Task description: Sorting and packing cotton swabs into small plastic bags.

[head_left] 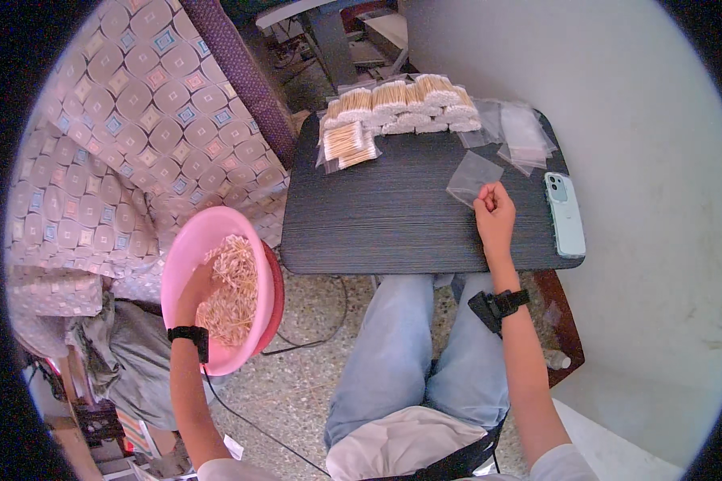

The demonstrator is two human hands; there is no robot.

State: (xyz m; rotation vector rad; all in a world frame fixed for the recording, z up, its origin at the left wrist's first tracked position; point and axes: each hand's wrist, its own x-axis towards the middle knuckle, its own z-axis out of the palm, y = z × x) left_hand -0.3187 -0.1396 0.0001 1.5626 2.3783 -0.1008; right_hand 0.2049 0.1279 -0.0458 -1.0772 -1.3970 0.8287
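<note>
My right hand [496, 212] pinches the edge of a clear plastic bag [475, 175] over the right part of the dark table [377, 216]. The bag looks flat, with nothing in it. To the left, my left hand [199, 282] reaches down into a pink tub [175, 248] that holds a heap of loose cotton swabs [231, 309]. Its fingers are partly hidden among the swabs, so their grip does not show. Packed bags of cotton swabs [389, 100] are stacked along the table's far edge, and a few packs [346, 146] lie at their left end.
More clear bags [525, 136] lie at the table's far right corner. A light blue phone [565, 215] rests along the right edge, beside a wall [642, 200]. Under the pink tub sits a red one [274, 301]. A patterned covered seat [160, 104] stands at the left.
</note>
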